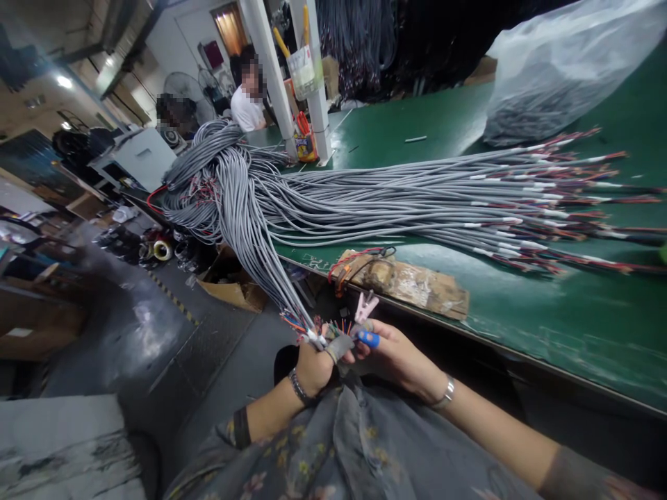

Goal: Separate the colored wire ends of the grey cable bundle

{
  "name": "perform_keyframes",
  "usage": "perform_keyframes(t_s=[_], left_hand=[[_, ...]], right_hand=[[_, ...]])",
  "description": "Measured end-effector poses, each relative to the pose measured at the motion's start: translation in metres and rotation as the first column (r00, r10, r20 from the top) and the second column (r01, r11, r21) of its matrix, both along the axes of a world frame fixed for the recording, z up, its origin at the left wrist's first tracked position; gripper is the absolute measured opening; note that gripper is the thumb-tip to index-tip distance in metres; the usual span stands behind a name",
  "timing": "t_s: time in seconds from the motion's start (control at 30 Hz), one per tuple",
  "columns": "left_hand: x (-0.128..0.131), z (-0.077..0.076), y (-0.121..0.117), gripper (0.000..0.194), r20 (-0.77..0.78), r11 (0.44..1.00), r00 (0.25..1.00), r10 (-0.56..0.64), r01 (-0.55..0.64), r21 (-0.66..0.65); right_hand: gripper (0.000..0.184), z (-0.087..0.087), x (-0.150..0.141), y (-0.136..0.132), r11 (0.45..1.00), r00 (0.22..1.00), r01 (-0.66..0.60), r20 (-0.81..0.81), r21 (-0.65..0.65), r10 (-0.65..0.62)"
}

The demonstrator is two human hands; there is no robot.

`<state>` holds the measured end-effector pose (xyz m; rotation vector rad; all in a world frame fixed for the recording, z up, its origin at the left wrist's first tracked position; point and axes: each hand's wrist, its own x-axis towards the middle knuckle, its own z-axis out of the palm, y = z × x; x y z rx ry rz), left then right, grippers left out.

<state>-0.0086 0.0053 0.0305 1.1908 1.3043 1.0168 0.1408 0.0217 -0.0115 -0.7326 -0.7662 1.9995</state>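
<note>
My left hand (316, 367) is closed round the near ends of a bunch of grey cables (284, 281), which hang off the table edge toward my lap. Coloured wires (298, 323) fan out from the white-banded cable ends beside its fingers. Close against it, my right hand (388, 351) has its fingers pinched together at the wire tips; what they grip is too small to make out. Blue tape wraps one right finger, and grey tape covers a left digit. A pale pink clip (365, 305) stands just above the right fingers.
Many more grey cables (365, 198) lie along the green table (563, 347), their stripped ends at the right. A worn wooden board (417, 286) sits at the near edge. A plastic bag (563, 66) rests at the back right. A person (247, 104) sits beyond the posts.
</note>
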Motion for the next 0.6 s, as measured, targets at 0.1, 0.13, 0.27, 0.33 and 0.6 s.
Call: perform_keyframes(t_s=[0.1, 0.13, 0.27, 0.33, 0.6], left_hand=[[0.000, -0.005, 0.000, 0.038, 0.055, 0.999, 0.998, 0.041, -0.039, -0.022], [0.001, -0.007, 0.000, 0.036, 0.064, 0.999, 0.997, 0.045, -0.044, -0.022], [0.004, -0.008, 0.004, 0.032, 0.078, 0.999, 0.996, 0.041, -0.039, -0.029], [0.007, -0.007, 0.006, 0.030, 0.084, 0.998, 0.995, 0.046, -0.044, -0.034], [0.010, -0.003, 0.009, 0.030, 0.130, 0.997, 0.990, 0.051, -0.044, -0.057]], right_hand=[[0.032, -0.005, 0.007, 0.010, 0.996, 0.992, -0.005, -0.124, -0.089, -0.006], [0.034, -0.006, 0.008, 0.014, 0.993, 0.989, 0.000, -0.147, -0.118, -0.018], [0.039, -0.001, 0.004, 0.030, 0.991, 0.988, 0.049, -0.139, -0.121, -0.066], [0.038, 0.003, 0.001, 0.033, 0.989, 0.987, 0.106, -0.107, -0.108, -0.117], [0.046, 0.011, 0.000, 0.026, 0.920, 0.902, 0.360, 0.196, 0.154, -0.385]])
